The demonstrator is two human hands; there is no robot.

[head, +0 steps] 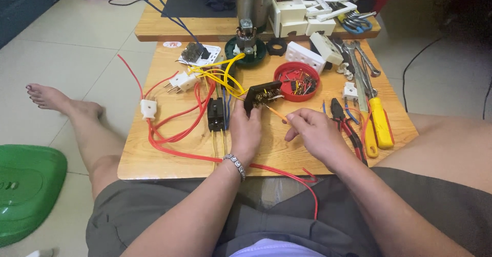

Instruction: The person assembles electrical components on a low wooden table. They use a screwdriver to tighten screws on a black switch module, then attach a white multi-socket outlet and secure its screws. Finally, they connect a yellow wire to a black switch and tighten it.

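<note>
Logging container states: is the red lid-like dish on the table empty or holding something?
Holding something: the red dish contains small wire bits and parts.

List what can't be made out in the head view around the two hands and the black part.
- Black switch block: its terminals are too small to read; left hand covers its lower end.
- Orange wire: the end at the right hand is hidden by the fingers.
- Red bowl: contents too small to identify.
- Green-rimmed steel vessel: cut off by the top edge.

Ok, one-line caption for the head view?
Left hand steadies small black electrical block; right hand pinches thin orange wire on wooden table.
</note>
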